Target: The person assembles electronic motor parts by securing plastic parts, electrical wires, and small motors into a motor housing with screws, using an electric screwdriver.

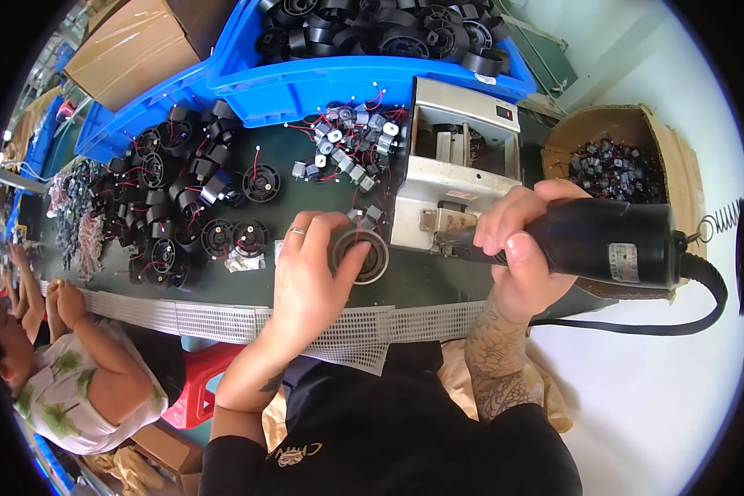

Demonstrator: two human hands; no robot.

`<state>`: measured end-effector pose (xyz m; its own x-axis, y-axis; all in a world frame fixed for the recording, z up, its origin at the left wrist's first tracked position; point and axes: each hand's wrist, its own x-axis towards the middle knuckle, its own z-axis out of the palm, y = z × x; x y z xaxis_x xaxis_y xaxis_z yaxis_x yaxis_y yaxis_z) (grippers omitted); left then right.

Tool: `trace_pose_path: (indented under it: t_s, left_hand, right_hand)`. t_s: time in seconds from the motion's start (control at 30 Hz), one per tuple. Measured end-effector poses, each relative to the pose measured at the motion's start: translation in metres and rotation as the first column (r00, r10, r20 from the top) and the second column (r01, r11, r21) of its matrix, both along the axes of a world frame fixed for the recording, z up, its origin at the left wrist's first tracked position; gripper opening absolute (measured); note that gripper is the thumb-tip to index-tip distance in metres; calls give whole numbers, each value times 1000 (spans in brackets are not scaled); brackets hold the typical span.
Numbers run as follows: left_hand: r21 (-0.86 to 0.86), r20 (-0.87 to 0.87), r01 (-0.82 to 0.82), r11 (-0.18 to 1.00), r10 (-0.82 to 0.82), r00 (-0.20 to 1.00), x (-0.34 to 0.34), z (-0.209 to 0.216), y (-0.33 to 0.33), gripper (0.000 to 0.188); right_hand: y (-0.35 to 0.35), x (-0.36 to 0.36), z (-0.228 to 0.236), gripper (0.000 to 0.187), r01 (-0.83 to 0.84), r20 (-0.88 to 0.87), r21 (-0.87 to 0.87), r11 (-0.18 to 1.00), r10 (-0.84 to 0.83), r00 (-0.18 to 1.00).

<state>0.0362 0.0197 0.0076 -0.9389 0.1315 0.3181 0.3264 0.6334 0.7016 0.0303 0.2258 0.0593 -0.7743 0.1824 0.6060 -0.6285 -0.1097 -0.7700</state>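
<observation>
My right hand point(521, 240) is wrapped round the front of a black electric screwdriver point(612, 241), held sideways. The screwdriver's nose points left, at the small metal outlet of a white screw feeder point(459, 186); fingers partly cover it, and its bit is hard to make out. With thumb and fingers curled, my left hand point(310, 264) grips a round black plastic housing point(377, 263) on the green bench. Small motors point(365, 217) with red wires lie just beyond that housing. Further left, two round housings point(250, 237) lie beside a small clear bag point(245, 261).
Black housings point(153, 198) are heaped at left, and loose motors point(351, 140) lie farther back. A blue bin point(306, 87) of black parts stands behind. At right is a cardboard box point(686, 157) of small motors. A person point(91, 372) sits at far left.
</observation>
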Motion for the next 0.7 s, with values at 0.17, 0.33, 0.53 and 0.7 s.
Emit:
trace_pose_path:
  t_s: [0.17, 0.33, 0.53, 0.7]
  left_hand:
    - [145, 192, 19, 989, -47, 980, 0, 2, -8, 29]
    - [571, 493, -61, 819, -283, 823, -2, -15, -11, 29]
    - [636, 403, -5, 772, -326, 855, -1, -27, -7, 28]
    - [595, 305, 50, 802, -283, 909, -2, -35, -6, 28]
  right_hand:
    - [3, -2, -4, 44, -59, 31, 39, 997, 58, 998]
    - [0, 0, -1, 45, -153, 49, 1, 988, 153, 987]
    - [-5, -11, 4, 53, -502, -78, 79, 861, 508, 858]
    - [-28, -17, 10, 54, -539, -115, 53, 841, 541, 833]
